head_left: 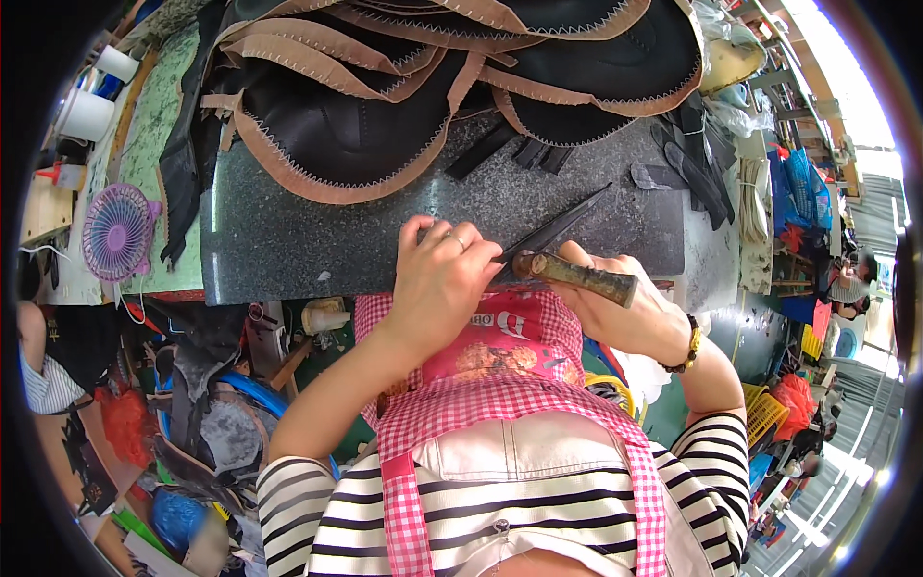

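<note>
My right hand [625, 313] is closed round a tool with a worn wooden handle [596, 278]; its working end is hidden near my fingers. My left hand [442, 279], with a ring on one finger, is curled at the table's near edge. Its thumb and fingertips pinch together close to the tool's rounded end, and what they grip is mostly covered. A dark, tapered, pointed piece [567, 221] reaches from between my hands up to the right over the grey stone slab [375, 236]. I cannot tell whether it is a blade or leather.
Black leather pieces with tan zigzag-stitched edging [346, 135] are heaped at the far side. Short black strips [543, 154] and dark offcuts [687, 168] lie nearer. A purple fan [120, 231] stands left, scraps [221, 423] below it. Another person's arm [34, 351] shows far left.
</note>
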{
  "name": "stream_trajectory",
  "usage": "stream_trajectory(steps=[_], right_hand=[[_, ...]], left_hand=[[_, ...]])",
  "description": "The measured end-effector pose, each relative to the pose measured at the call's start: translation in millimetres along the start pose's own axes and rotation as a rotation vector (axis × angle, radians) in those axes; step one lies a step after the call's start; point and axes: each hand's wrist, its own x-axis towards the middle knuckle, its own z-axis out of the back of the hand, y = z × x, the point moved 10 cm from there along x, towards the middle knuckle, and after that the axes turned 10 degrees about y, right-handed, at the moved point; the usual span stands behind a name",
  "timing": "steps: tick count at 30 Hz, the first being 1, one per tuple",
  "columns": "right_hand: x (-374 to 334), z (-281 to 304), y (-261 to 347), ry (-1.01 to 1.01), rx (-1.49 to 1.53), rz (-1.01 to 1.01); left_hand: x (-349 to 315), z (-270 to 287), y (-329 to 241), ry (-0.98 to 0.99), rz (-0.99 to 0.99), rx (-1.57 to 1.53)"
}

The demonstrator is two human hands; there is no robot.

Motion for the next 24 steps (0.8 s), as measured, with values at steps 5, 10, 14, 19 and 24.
stream_trajectory(steps=[5, 10, 14, 19, 24], right_hand=[[-1.5, -2.2, -3.4, -0.045, 0.008, 0.024], [-6.1, -1.0, -7.5, -0.121, 0.099, -0.045], [-7.8, -2.6, -6.6, -0.147, 0.091, -0.015], [-9.7, -8.7, -12.6, -0.143, 0.115, -0.042], [-8.8, -8.5, -12.7, -0.135, 0.157, -0.044]], left_hand=[[20.1, -1.0, -22.8, 0.134, -0.304, 0.289], [26.0, -10.4, -13.1, 0.166, -0.229, 0.24], [23.2, -1.9, -3.4, 0.064, -0.159, 0.043], [15.9, 7.5, -5.8, 0.011, -0.107, 0.082], [-9.2, 4.1, -4.7, -0.137, -0.075, 0.085]])
